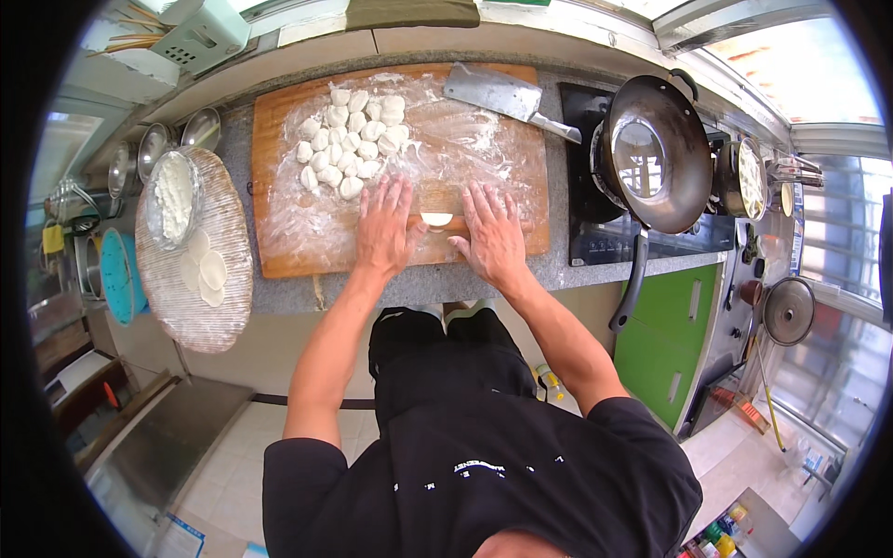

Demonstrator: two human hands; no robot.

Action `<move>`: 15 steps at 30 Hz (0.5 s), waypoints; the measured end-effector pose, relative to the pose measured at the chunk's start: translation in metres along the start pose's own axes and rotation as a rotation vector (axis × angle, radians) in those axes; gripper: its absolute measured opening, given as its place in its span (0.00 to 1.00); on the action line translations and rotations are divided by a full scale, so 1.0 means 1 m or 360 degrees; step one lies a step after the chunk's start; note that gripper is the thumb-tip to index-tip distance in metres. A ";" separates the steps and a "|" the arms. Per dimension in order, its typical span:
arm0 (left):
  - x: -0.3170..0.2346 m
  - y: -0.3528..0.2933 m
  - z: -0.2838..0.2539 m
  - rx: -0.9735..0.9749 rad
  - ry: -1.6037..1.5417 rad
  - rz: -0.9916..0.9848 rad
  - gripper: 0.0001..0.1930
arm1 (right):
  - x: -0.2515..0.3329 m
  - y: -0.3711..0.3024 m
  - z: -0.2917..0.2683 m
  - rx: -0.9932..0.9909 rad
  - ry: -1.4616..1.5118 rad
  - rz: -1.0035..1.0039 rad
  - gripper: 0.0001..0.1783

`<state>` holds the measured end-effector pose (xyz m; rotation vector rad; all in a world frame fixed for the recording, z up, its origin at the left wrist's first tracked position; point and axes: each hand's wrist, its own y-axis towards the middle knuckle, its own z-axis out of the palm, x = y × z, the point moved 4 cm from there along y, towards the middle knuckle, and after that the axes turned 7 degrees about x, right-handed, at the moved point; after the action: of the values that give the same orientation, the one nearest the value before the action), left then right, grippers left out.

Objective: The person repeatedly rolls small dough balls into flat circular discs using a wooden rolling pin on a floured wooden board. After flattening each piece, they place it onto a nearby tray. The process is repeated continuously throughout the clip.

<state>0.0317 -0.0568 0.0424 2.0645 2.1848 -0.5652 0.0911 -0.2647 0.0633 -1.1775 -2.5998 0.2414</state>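
My left hand [383, 226] and my right hand [493, 232] lie flat with fingers stretched out, palms down on a thin wooden rolling pin [526, 226]. The pin lies crosswise near the front edge of a floured wooden board [275, 139]. Between my hands a small pale piece of dough [436, 219] shows at the pin; the pin hides part of it. Several small floured dough pieces [352, 141] sit in a cluster beyond my left hand. At the board's far right rests a cleaver [493, 91], its handle reaching past the board's edge.
Left of the board, an oval ridged tray [181, 312] bears flat round wrappers [212, 270] and a clear bowl of white flour [174, 200]. A dark wok [686, 153] stands on the black cooktop [595, 244] to the right, its handle [633, 284] jutting over the counter's front edge.
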 end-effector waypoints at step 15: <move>-0.011 0.036 -0.005 0.0188 -0.1128 -0.0261 0.12 | -0.004 -0.027 0.002 -0.0324 0.0377 -0.0385 0.21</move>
<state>0.0689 -0.0644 0.0426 1.4025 1.9093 -1.2375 0.0740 -0.2854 0.0674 -0.8759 -2.5646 -0.2048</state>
